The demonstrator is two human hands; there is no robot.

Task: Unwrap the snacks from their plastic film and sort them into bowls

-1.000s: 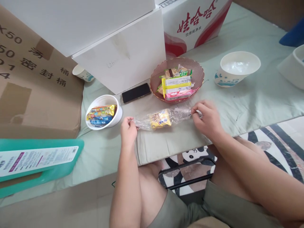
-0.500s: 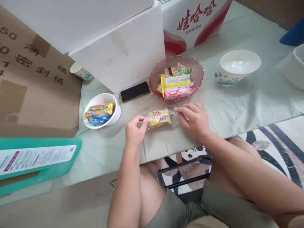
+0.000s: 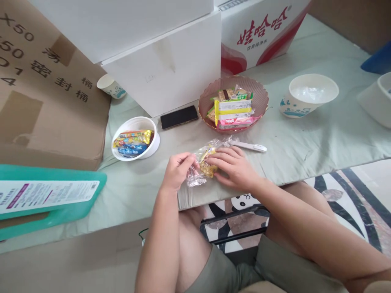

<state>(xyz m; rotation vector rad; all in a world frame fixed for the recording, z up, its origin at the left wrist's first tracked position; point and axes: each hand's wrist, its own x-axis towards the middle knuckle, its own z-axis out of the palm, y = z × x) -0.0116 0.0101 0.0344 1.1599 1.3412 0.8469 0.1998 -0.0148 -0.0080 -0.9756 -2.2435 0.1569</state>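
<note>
A small yellow snack packet (image 3: 209, 169) lies in crumpled clear plastic wrap (image 3: 196, 180) near the table's front edge. My left hand (image 3: 179, 170) pinches the left side of the wrap between thumb and fingers. From the right, my right hand (image 3: 234, 167) reaches over the packet, fingers on its top and thumb on its near side. Those fingers hide part of the print. Just beyond my right hand lies a slim white tool (image 3: 249, 146), partly under the wrap's far end; its kind is unclear.
A pink glass bowl (image 3: 204, 106) of wrapped snacks sits behind my hands, beside a black phone (image 3: 179, 117). At left is a white tub (image 3: 155, 143) with packets. A paper cup (image 3: 295, 106) stands right; white boxes (image 3: 183, 61) and a teal container (image 3: 76, 217) flank the cloth.
The wrap was stretched between both hands with the packet in the middle; now it is bunched up and nearer me. My right hand has moved onto the packet. The white tool now shows.
</note>
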